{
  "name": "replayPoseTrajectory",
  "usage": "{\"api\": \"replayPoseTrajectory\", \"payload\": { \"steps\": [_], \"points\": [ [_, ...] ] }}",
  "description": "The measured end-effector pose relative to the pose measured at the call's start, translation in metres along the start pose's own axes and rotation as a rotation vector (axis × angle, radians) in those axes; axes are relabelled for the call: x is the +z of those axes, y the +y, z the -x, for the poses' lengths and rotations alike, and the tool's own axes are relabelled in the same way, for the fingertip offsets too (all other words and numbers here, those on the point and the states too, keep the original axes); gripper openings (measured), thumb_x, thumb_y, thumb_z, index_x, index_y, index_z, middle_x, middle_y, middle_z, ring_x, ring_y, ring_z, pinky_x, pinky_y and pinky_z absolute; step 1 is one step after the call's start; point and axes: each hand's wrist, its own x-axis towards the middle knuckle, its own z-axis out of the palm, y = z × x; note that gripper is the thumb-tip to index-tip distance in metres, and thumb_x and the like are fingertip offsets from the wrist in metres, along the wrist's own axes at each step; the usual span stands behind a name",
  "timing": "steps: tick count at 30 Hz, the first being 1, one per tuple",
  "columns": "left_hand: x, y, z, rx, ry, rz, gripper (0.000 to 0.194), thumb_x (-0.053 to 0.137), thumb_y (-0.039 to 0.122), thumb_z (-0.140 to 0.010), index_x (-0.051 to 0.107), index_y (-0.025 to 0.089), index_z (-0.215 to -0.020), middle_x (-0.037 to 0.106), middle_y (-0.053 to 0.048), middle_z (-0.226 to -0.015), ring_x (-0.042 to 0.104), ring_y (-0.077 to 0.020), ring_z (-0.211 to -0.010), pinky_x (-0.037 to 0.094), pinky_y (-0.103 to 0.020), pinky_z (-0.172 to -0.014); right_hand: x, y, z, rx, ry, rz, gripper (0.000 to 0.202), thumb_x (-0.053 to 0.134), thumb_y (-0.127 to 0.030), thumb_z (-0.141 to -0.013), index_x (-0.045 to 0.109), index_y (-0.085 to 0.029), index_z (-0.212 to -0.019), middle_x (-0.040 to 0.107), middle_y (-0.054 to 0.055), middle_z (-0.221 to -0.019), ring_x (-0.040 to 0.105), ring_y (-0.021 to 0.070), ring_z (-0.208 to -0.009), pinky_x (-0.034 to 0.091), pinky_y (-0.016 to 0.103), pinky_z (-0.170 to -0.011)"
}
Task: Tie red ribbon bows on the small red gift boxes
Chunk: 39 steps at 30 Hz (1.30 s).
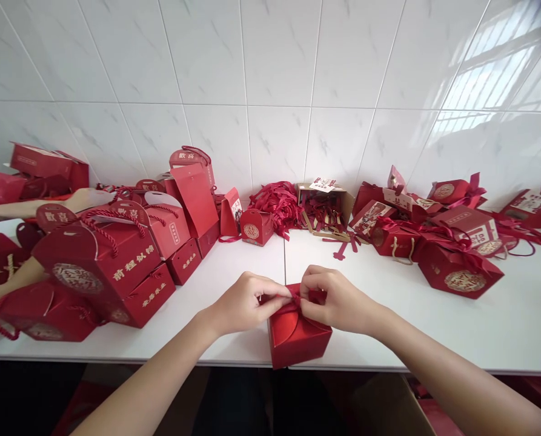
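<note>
Pinching a dark red ribbon [294, 300] between thumb and fingers, the left hand [252, 301] is narrowed over the top of a red box [302, 340]. The right hand [332, 301] holds the same ribbon in a like pinch, directly beside the left fingertips. The box stands upright at the near edge of a white table [388, 330], across the seam, with its curved top flaps folded over and the ribbon gathered above them. Below table level, to the right, is an open carton [383, 402]; its red contents are too dim to identify with confidence.

To the left, a stack of red boxes with rope handles [111, 263] bears gold lettering and round gold emblems; a smaller rope-handled box [47, 312] sits against its near side. Another person's forearms [36, 210] enter from the left edge, one passing behind the stack, the other partly hidden by it.

To the right, ribboned boxes [461, 272] lie grouped, several tilted and some carrying printed cards.

Farther back, a small red box with a round gold emblem [256, 227] stands in front of a heap of red ribbons [277, 203]. Just right of the heap, an open cardboard box [346, 203] holds more dark red pieces, with loose strips [340, 242] spilled before it. White marbled wall tiles [274, 60] form the background.
</note>
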Motion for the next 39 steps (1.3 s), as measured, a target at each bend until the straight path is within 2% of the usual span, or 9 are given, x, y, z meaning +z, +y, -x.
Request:
{"api": "replayPoseTrajectory", "payload": {
  "steps": [4, 11, 16, 19, 22, 27, 31, 37, 39],
  "points": [
    [-0.005, -0.005, 0.002, -0.006, -0.052, 0.006, 0.021, 0.056, 0.024, -0.086, 0.077, 0.023, -0.089, 0.068, -0.004, -0.069, 0.056, -0.013, -0.058, 0.041, -0.024, -0.056, -0.007, -0.002, 0.004, 0.012, -0.048, 0.034, 0.01, 0.057, -0.014, -0.075, 0.058, -0.018, -0.065, 0.055, 0.0, -0.077, 0.049, 0.0095, -0.062, 0.04, 0.023, -0.059],
    [-0.013, -0.014, 0.011, -0.121, -0.027, 0.155, 0.017, 0.059, 0.025, -0.082, 0.074, 0.019, -0.085, 0.059, -0.004, -0.074, 0.053, -0.0137, -0.064, 0.04, -0.024, -0.055, -0.02, 0.0, 0.01, 0.075, -0.074, 0.08, 0.011, 0.055, -0.012, -0.073, 0.052, -0.018, -0.064, 0.056, 0.0, -0.081, 0.049, 0.0106, -0.064, 0.04, 0.025, -0.061],
    [-0.015, -0.015, 0.011, -0.07, -0.044, 0.231, 0.007, 0.058, 0.023, -0.08, 0.062, 0.019, -0.076, 0.054, -0.005, -0.092, 0.055, -0.0175, -0.086, 0.044, -0.031, -0.083, -0.025, 0.003, 0.015, 0.055, -0.172, 0.124, 0.01, 0.054, -0.016, -0.078, 0.054, -0.018, -0.068, 0.055, 0.001, -0.087, 0.051, 0.0114, -0.068, 0.043, 0.027, -0.066],
    [-0.011, -0.012, 0.006, -0.046, -0.069, 0.324, 0.008, 0.059, 0.027, -0.081, 0.059, 0.02, -0.076, 0.053, -0.007, -0.119, 0.048, -0.0238, -0.117, 0.035, -0.037, -0.103, -0.023, 0.002, 0.015, 0.012, -0.165, 0.121, 0.01, 0.053, -0.017, -0.081, 0.055, -0.019, -0.072, 0.056, 0.003, -0.094, 0.054, 0.0138, -0.077, 0.046, 0.029, -0.072],
    [-0.004, -0.013, -0.002, -0.059, -0.084, 0.354, 0.013, 0.058, 0.031, -0.084, 0.061, 0.022, -0.076, 0.051, -0.005, -0.132, 0.039, -0.026, -0.129, 0.026, -0.041, -0.11, -0.021, -0.001, 0.014, -0.022, -0.144, 0.138, 0.012, 0.052, -0.021, -0.085, 0.056, -0.019, -0.074, 0.057, 0.005, -0.103, 0.055, 0.0176, -0.09, 0.046, 0.033, -0.08],
    [0.002, -0.026, -0.01, -0.115, -0.012, 0.365, 0.029, 0.051, 0.036, -0.088, 0.056, 0.02, -0.064, 0.058, -0.005, -0.122, 0.046, -0.0266, -0.12, 0.029, -0.043, -0.107, -0.022, -0.003, 0.02, -0.025, -0.22, 0.21, 0.015, 0.049, -0.019, -0.086, 0.058, -0.02, -0.073, 0.052, 0.006, -0.118, 0.05, 0.0224, -0.11, 0.044, 0.041, -0.093],
    [-0.002, -0.034, -0.01, -0.112, 0.003, 0.197, 0.031, 0.05, 0.034, -0.087, 0.053, 0.02, -0.061, 0.058, -0.005, -0.122, 0.038, -0.0286, -0.125, 0.025, -0.046, -0.107, -0.024, -0.001, 0.025, -0.033, -0.268, 0.212, 0.016, 0.053, -0.017, -0.082, 0.054, -0.019, -0.067, 0.048, 0.008, -0.125, 0.035, 0.0258, -0.131, 0.041, 0.042, -0.099],
    [-0.001, -0.026, -0.012, -0.125, 0.038, 0.429, 0.033, 0.057, 0.034, -0.081, 0.038, 0.019, -0.058, 0.06, -0.005, -0.119, 0.055, -0.0222, -0.098, 0.042, -0.035, -0.083, -0.023, -0.002, 0.023, -0.028, -0.276, 0.2, 0.019, 0.049, -0.019, -0.085, 0.052, -0.019, -0.067, 0.047, 0.009, -0.127, 0.03, 0.0234, -0.134, 0.04, 0.042, -0.101],
    [0.003, -0.027, -0.015, -0.119, 0.044, 0.368, 0.039, 0.058, 0.036, -0.082, 0.035, 0.019, -0.055, 0.063, -0.006, -0.113, 0.054, -0.0222, -0.098, 0.041, -0.035, -0.082, -0.022, -0.004, 0.023, -0.041, -0.285, 0.206, 0.019, 0.05, -0.017, -0.084, 0.05, -0.018, -0.065, 0.047, 0.009, -0.126, 0.031, 0.0233, -0.134, 0.039, 0.042, -0.102]
  ]
}}
